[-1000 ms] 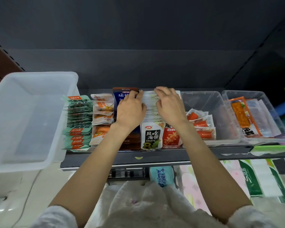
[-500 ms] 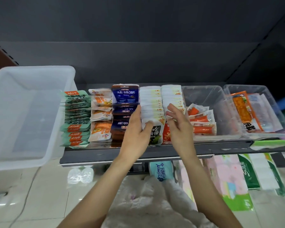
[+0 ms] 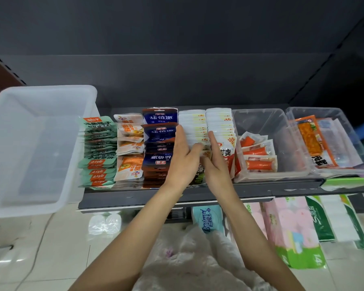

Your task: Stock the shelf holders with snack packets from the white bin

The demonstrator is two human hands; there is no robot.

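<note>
The white bin [image 3: 88,95] stands at the shelf's left end and looks empty. On the dark shelf [image 3: 177,196] stand rows of snack packets: green ones [image 3: 98,148], orange-and-white ones [image 3: 129,148], dark blue ones [image 3: 159,131], white seaweed packets [image 3: 192,127] and white-and-red packets [image 3: 222,127]. My left hand [image 3: 182,158] lies flat against the left side of the seaweed row with straight fingers. My right hand [image 3: 215,162] presses the row's right side, fingers straight. The front of that row is hidden behind both hands.
Two clear holders sit to the right: one [image 3: 269,120] with orange sausage packets, one [image 3: 332,116] with orange and clear packets. Below the shelf are tissue packs [image 3: 294,229], a blue tissue pack [image 3: 209,217] and a white plastic bag [image 3: 193,263] on the tiled floor.
Both hands slid from the back of the seaweed row toward its front, then forward a little again, squeezing the row between them. The view pulled back and lowered.
</note>
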